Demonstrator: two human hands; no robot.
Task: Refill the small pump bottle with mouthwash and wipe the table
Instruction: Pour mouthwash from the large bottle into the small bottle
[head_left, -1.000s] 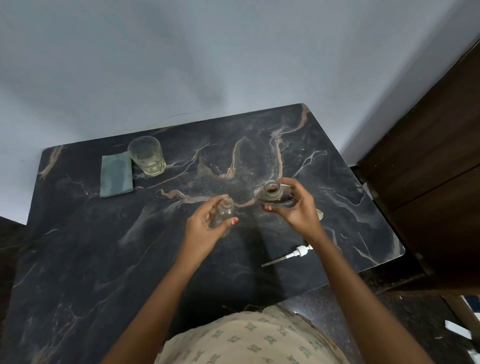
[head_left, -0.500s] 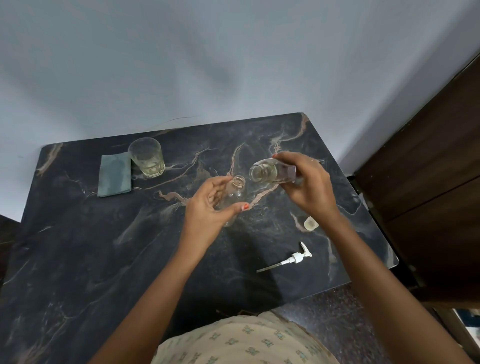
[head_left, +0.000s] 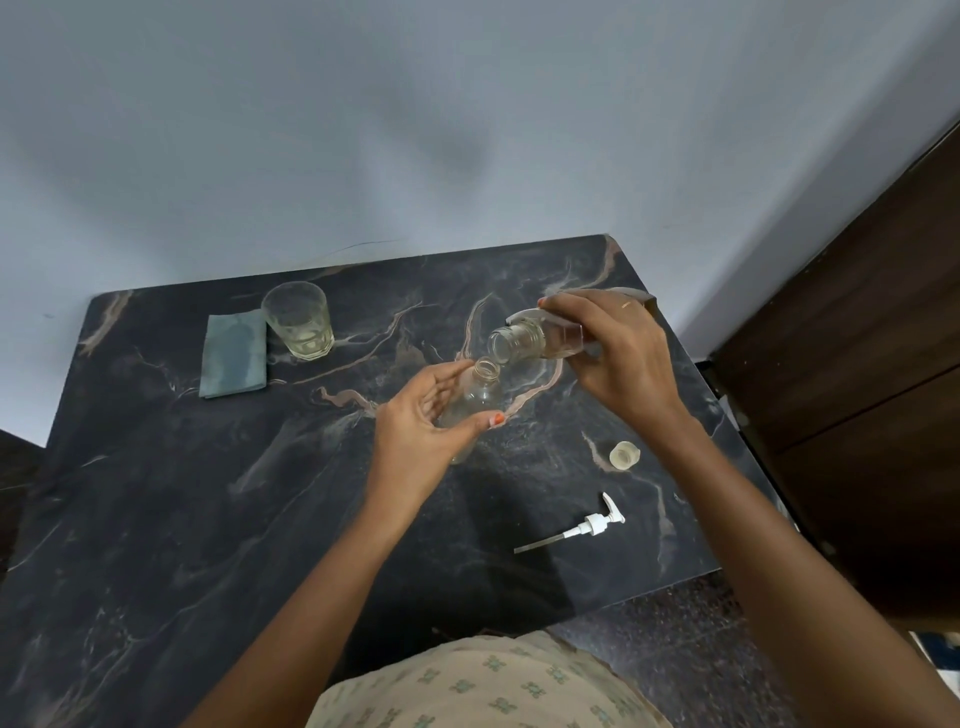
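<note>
My left hand (head_left: 415, 431) grips a small clear bottle (head_left: 480, 392), held over the dark marble table (head_left: 208, 519) with its open neck up. My right hand (head_left: 618, 353) holds the larger clear mouthwash bottle (head_left: 524, 340) tipped nearly on its side, its open mouth just above and right of the small bottle's neck. The white pump head (head_left: 576, 530) with its dip tube lies on the table at the front right. A small pale cap (head_left: 625, 455) rests beyond it. A folded grey-green cloth (head_left: 234, 353) lies at the back left.
A clear drinking glass (head_left: 297, 320) with a little yellowish liquid stands beside the cloth at the back left. A pale wall runs behind the table. Dark wooden furniture (head_left: 857, 364) stands close to the table's right edge.
My right hand has lifted the mouthwash bottle and tipped it from upright to nearly level over the small bottle. My left hand has raised the small bottle towards it.
</note>
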